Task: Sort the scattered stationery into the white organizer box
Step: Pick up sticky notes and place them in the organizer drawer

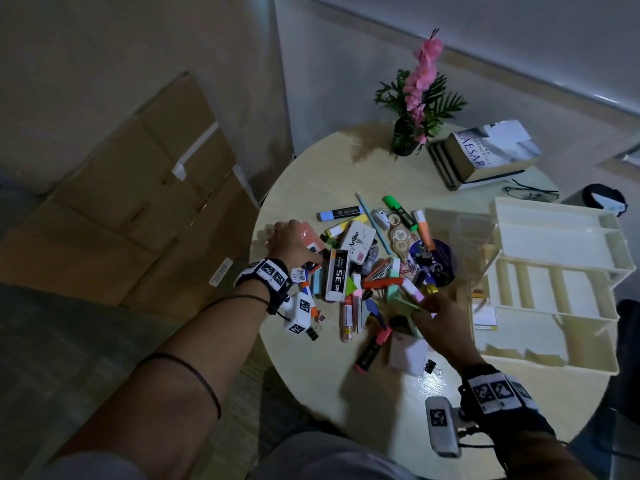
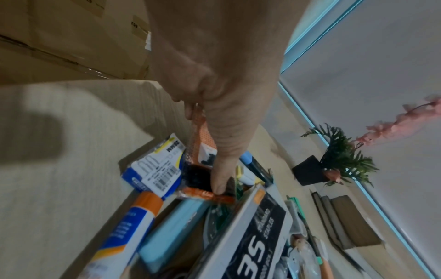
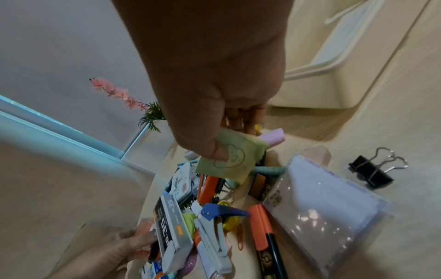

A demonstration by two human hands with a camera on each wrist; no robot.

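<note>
A heap of scattered stationery [image 1: 367, 271] lies mid-table: highlighters, a staple box [image 1: 336, 275], tape and clips. My left hand [image 1: 294, 242] is at the heap's left edge. It pinches an orange plastic-wrapped packet [image 2: 203, 149] between thumb and fingers. My right hand [image 1: 438, 315] is at the heap's near right side. Its thumb and fingers pinch a green sticky-note pad [image 3: 236, 162] with a bear drawn on it. The white organizer box [image 1: 550, 313] stands on the table's right side, its compartments bare.
A potted plant with pink flowers [image 1: 415, 109], stacked books [image 1: 485, 154] and glasses [image 1: 530, 192] sit at the table's far side. A clear plastic case [image 3: 329, 207] and a black binder clip [image 3: 372, 169] lie near my right hand. Cardboard boxes [image 1: 138, 202] lean on the wall, left.
</note>
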